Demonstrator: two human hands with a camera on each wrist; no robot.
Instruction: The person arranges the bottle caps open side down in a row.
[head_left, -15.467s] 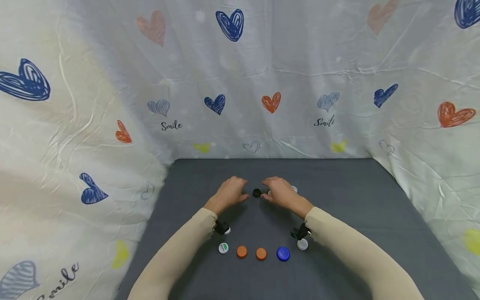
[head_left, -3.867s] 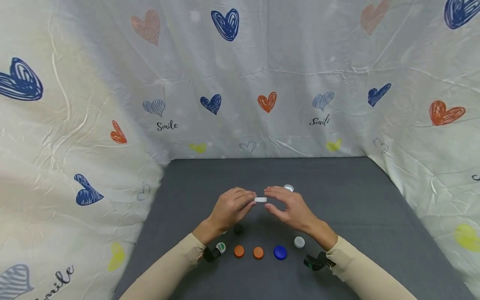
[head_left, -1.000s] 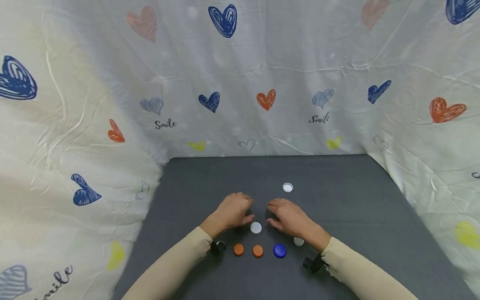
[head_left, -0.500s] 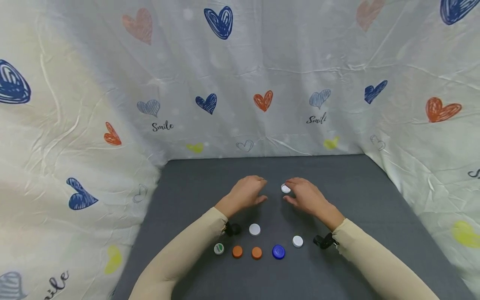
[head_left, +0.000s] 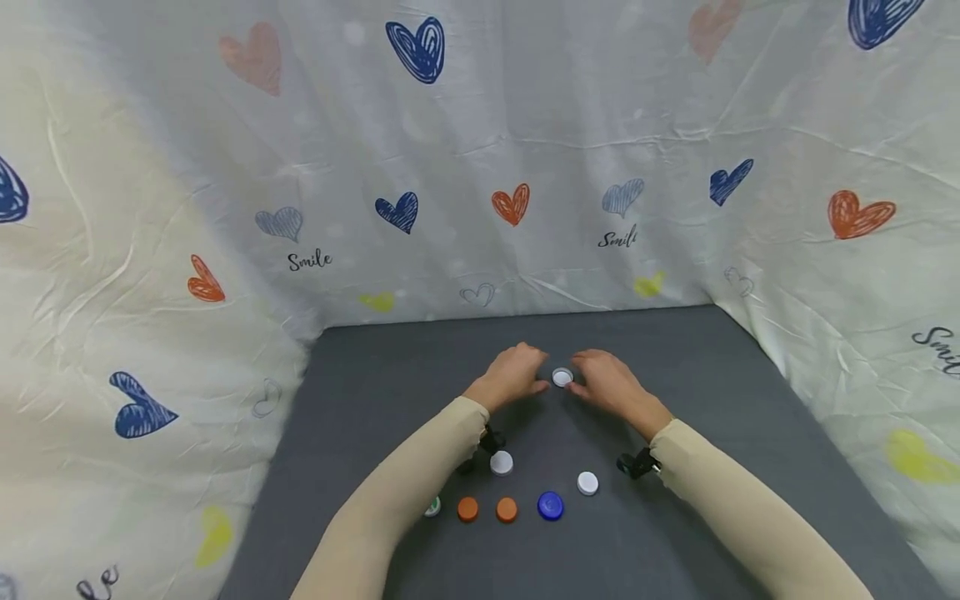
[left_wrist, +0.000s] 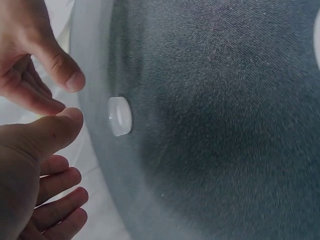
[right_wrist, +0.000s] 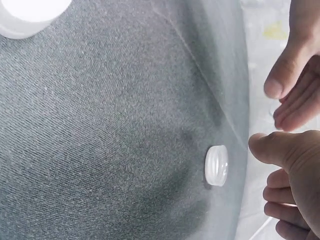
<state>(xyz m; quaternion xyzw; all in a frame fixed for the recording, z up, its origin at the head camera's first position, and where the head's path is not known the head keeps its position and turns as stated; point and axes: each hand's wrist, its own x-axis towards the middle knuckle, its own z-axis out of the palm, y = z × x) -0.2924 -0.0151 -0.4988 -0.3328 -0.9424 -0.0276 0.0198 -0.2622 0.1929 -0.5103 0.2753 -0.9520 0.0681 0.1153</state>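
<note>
A white bottle cap (head_left: 562, 377) lies on the dark grey table between my two hands, with its paler inside showing. My left hand (head_left: 513, 375) hovers at its left, fingers loosely bent, holding nothing. From the right comes my right hand (head_left: 611, 383), its thumb very close to the cap; whether they touch cannot be told from the head view. Both wrist views show the same translucent-walled cap (left_wrist: 120, 116) standing apart from the fingertips on the cloth. In the right wrist view the cap (right_wrist: 216, 166) has a ridged, see-through side.
Nearer the body lie a white cap (head_left: 502, 463), another white cap (head_left: 588, 483), a blue cap (head_left: 551, 506) and two orange caps, one left (head_left: 468, 509), one right (head_left: 507, 510). My left forearm partly covers a green-and-white cap (head_left: 432, 507) and a black cap (head_left: 466, 466).
The black cap moved from the far side to the nearer group. A white cap, earlier in the left hand, was set down beside it. Both hands then moved forward to the far cap.
</note>
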